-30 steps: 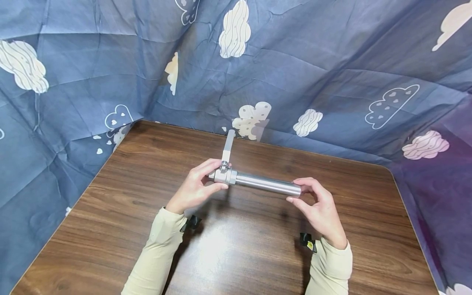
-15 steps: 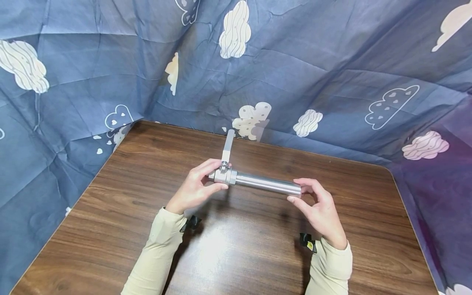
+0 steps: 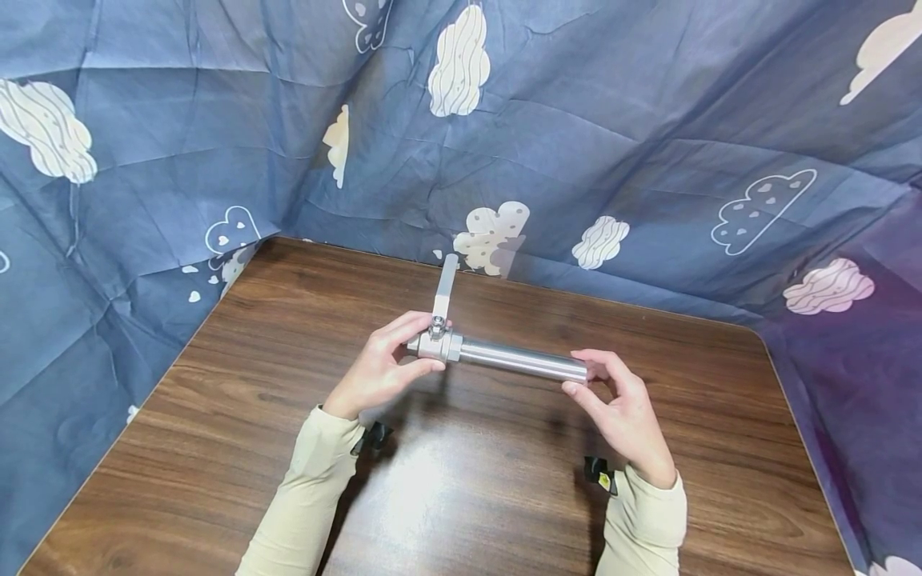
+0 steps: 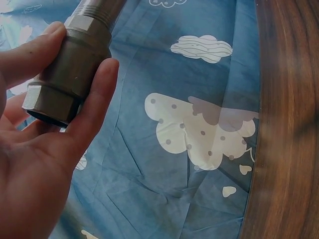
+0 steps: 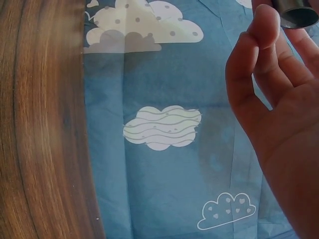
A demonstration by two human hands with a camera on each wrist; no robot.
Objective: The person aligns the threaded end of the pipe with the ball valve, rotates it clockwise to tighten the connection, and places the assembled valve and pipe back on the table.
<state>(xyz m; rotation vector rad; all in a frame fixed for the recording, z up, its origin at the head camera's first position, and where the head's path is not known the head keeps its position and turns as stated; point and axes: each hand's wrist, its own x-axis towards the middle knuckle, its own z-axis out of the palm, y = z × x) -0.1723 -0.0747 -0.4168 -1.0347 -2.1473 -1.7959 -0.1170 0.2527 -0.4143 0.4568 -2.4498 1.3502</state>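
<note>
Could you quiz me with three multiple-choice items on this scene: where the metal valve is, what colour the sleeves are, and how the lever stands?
1. Where is the metal valve?
A. lying on the table
B. held above the table between both hands
C. on the cloth

2. What colour are the sleeves?
A. red
B. black
C. cream

3. How does the lever stand?
A. crosswise to the pipe
B. along the pipe
C. taken off

Key: B, the left hand grips the body end and the right hand the far end; C, both forearms show cream; A, it points away from the pipe.
</note>
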